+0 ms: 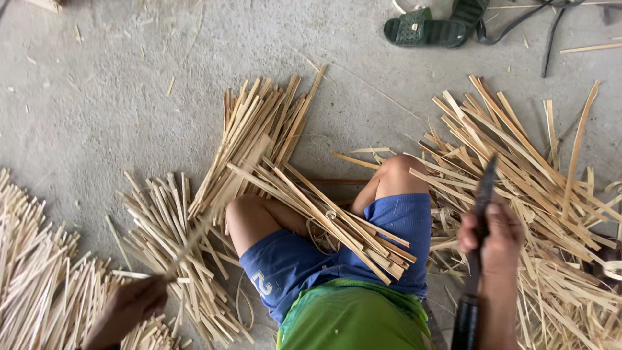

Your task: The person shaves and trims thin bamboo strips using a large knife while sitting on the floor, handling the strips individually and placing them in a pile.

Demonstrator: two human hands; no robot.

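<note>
Two hands are working low in the frame, one at each side of the seated person's lap. Left hand (129, 308) is reaching out to the lower left, fingers closing in a pinch on one thin strip (188, 245) that is blurring as it angles up and right over the left pile (168, 240). Forearm is running off the bottom edge. Right hand (495, 243) is sitting at the right, fist wrapping tight round a dark knife (483, 194), blade pointing up and slightly right, handle end dropping toward the bottom edge along the forearm. Wrist is staying roughly vertical. Knife tip is hovering over the right heap (531, 168) of rough strips; cannot tell if it is touching them. A bundle of strips (337, 223) is lying across the blue shorts (402, 220) and both bare knees, slanting from upper left to lower right. Another fan of strips (259, 129) is spreading on the concrete floor (97, 97) just beyond the knees. Green sandals (434, 26) are lying at the top, well apart from the hands.
</note>
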